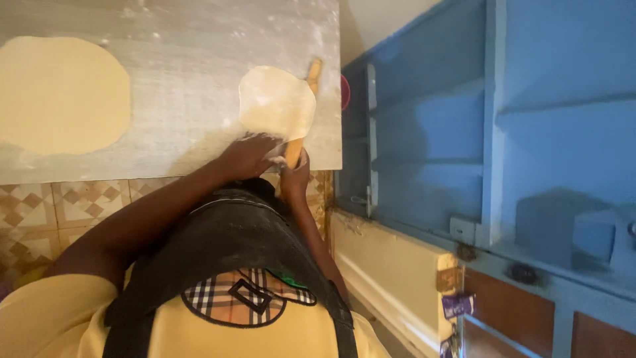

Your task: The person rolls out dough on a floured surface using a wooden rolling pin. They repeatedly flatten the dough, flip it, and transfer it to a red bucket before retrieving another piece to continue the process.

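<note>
Large dough sheet point(59, 95): flat on the floured tabletop point(179, 79), far left.
Left hand point(248, 154): spread flat, grip open, touching the small dough round point(277, 103).
Right hand point(295, 176): grip closed around the wooden rolling pin point(301, 113), which lies under the round's right edge.

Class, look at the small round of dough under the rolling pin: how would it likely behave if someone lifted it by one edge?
The small dough round looks rolled thin, so it would probably droop and stretch. The floured board suggests it should lift without sticking much.
</note>
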